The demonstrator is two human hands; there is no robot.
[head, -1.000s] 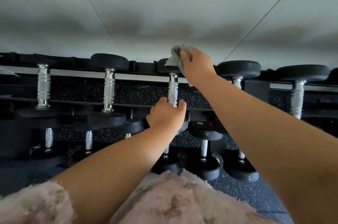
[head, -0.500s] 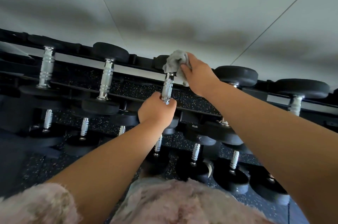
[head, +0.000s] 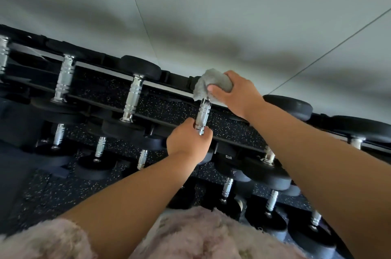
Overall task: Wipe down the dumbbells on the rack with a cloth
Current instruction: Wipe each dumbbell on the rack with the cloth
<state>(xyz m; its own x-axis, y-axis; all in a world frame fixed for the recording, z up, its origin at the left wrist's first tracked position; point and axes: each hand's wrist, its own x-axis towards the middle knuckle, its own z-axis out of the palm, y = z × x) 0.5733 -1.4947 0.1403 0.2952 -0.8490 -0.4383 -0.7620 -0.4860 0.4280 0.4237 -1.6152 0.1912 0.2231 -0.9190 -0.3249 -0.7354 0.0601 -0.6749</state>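
While the head view looked steeply down over both bare forearms, the left hand gripped the near end of a dumbbell by its ribbed chrome handle, the fingers clamped round the metal. The dumbbell lay on the top tier of the black rack, its handle pointing away from the person toward the wall. The right hand held a bunched grey cloth at the far end of the same handle. Its fingers and thumb were closed on the fabric, which covered the far head and hid it from sight. A loose fold of cloth hung down onto the top of the chrome.

Neighbouring dumbbells lay parallel on the same tier to either side, with black round heads and matching chrome grips. Smaller dumbbells filled the lower tiers, and one head bore a number too blurred to read with certainty. A dark speckled floor showed beneath the rack. A fuzzy pink garment occupied the bottom edge of the view.
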